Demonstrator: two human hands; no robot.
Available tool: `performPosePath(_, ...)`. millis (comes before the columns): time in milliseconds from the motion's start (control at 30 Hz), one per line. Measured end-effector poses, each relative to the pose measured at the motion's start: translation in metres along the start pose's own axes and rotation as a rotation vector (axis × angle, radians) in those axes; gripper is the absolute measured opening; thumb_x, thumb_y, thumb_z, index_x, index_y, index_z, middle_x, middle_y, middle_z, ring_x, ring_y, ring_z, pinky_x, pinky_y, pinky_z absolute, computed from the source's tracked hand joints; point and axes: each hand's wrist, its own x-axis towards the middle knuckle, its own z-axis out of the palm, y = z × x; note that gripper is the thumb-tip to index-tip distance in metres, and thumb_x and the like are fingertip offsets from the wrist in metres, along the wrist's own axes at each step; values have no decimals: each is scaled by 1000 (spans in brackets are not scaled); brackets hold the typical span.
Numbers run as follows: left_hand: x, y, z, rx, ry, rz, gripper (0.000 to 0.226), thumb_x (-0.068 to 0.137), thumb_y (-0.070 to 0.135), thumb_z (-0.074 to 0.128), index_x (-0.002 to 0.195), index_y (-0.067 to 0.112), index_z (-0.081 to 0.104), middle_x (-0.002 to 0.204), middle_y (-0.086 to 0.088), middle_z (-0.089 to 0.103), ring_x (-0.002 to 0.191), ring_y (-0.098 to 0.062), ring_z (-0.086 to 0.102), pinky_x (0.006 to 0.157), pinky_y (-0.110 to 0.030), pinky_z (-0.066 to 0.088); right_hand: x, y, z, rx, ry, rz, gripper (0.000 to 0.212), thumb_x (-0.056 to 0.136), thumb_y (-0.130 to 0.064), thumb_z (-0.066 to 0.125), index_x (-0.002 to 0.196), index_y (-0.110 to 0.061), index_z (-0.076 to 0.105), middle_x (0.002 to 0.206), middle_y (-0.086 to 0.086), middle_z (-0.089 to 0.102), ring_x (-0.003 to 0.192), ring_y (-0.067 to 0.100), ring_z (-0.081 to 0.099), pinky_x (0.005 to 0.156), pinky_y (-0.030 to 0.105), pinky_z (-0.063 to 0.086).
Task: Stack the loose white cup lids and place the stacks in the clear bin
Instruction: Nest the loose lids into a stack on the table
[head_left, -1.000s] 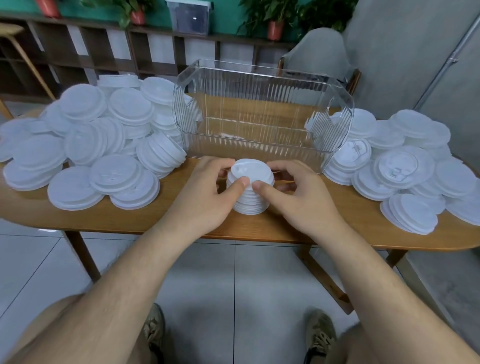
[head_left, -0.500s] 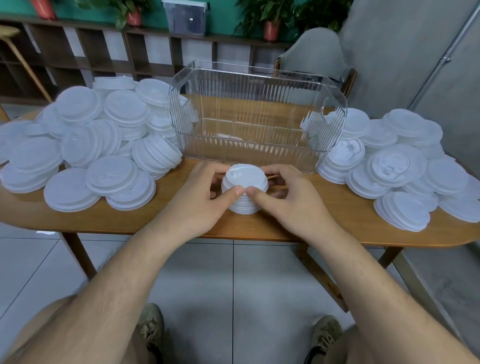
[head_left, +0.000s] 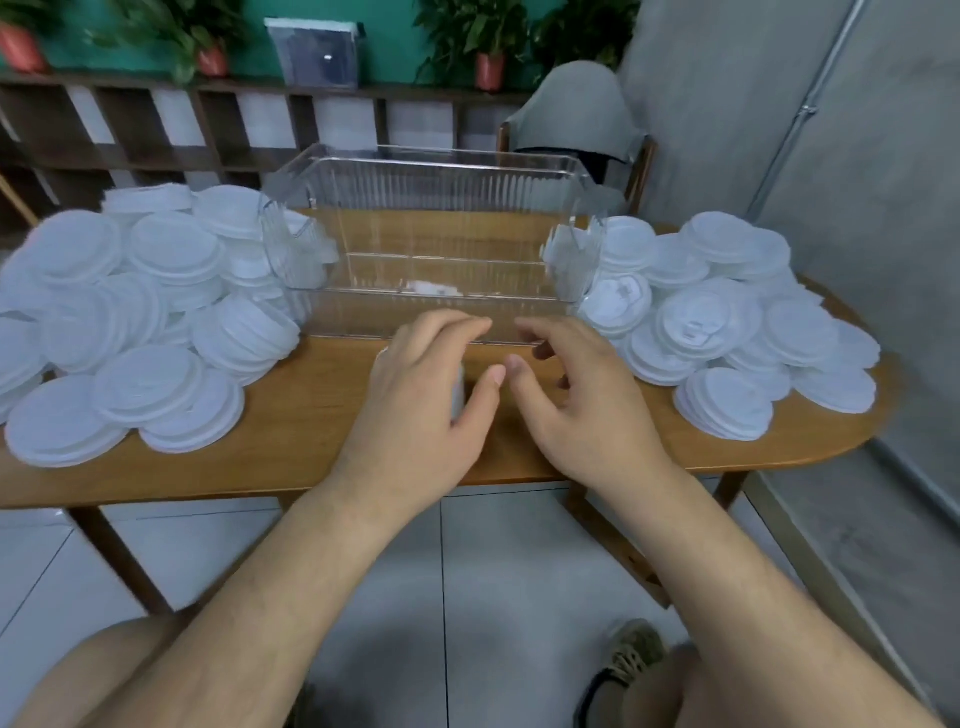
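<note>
left hand (head_left: 426, 384) curls over a small stack of white lids (head_left: 457, 397) at 6 o'clock on the tabletop (head_left: 291, 415). the stack is mostly hidden, so its axis can't be told. right hand (head_left: 576, 400) hovers beside it, fingers loose, gripping nothing. the clear bin (head_left: 431, 208) at 12 o'clock holds only a white blur. one lid heap (head_left: 130, 312) lies at 9 o'clock, a second lid heap (head_left: 727, 312) at 3.

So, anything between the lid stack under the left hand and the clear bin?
Nothing visible. The small stack of white plastic lids in the left hand sits just before the clear ribbed plastic bin; only its near wall must be cleared.
</note>
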Motion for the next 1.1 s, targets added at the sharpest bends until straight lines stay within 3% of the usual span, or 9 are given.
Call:
performPosePath(167, 26, 33, 42, 41, -64, 73, 43, 100, 28, 58, 140, 14, 56, 140, 4, 53, 128, -14, 47, 109, -30, 36, -7, 35, -39, -247, 211, 22, 36, 93, -32, 61, 123, -14, 67, 115, 1, 68, 108, 24, 58, 93, 35, 46)
performPosePath(367, 67, 77, 95, 101, -190, 180, 46, 99, 27, 58, 142, 11, 53, 140, -1, 52, 130, -21, 47, 106, -37, 40, -3, 82, -80, -416, 361, 277, 47, 89, -43, 64, 127, -15, 66, 125, 3, 65, 116, 28, 52, 96, 39, 42)
performPosePath(533, 96, 91, 127, 182, -299, 200, 57, 99, 29, 57, 152, 13, 41, 153, -2, 42, 141, -23, 36, 115, -38, 30, 6, 108, -96, -419, 261, 380, 60, 89, -45, 65, 142, -18, 55, 143, 1, 55, 129, 27, 44, 104, 40, 35)
performPosePath(700, 114, 92, 143, 265, -418, 193, 67, 101, 30, 52, 160, 18, 22, 165, -2, 22, 150, -22, 19, 120, -37, 17, 8, 122, -105, -409, 155, 362, 71, 85, -47, 67, 149, -22, 46, 151, -6, 47, 138, 23, 35, 106, 37, 29)
performPosePath(900, 118, 89, 148, 246, -427, 186, 65, 99, 30, 58, 156, 18, 29, 156, 1, 38, 140, -21, 28, 111, -32, 20, 5, 128, -112, -392, 91, 317, 73, 85, -48, 68, 150, -25, 45, 153, -11, 44, 142, 16, 25, 104, 27, 18)
performPosePath(1100, 110, 83, 136, 220, -382, 182, 66, 101, 37, 56, 158, 19, 27, 159, 4, 34, 146, -17, 23, 116, -30, 15, 1, 132, -113, -354, 65, 236, 68, 89, -53, 68, 148, -25, 48, 150, -11, 47, 142, 16, 27, 103, 23, 14)
